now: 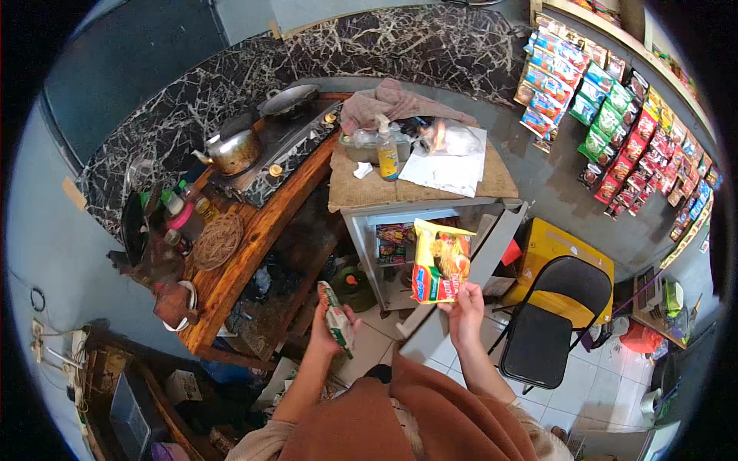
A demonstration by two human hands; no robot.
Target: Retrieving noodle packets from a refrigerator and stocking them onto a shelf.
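Note:
My right hand (466,311) grips the lower right corner of a yellow, red and green packet of Indomie instant noodles (441,262), its printed front facing me. Lower and to the left, my left hand (330,334) is closed around a second packet, green and white (337,320), seen nearly edge-on. Behind the yellow packet stands a white cabinet (363,248) with its door (441,314) swung out to the right. Several colourful packets (393,242) lie on a shelf inside, partly covered by the packet I hold up.
A pump bottle (387,152), papers (441,173) and a cloth (398,104) lie on the cabinet top. To the left, a wooden counter (277,196) bears a kettle (233,152) on a stove. A black folding chair (533,346) stands at right. Sachet strips (611,124) hang on the wall.

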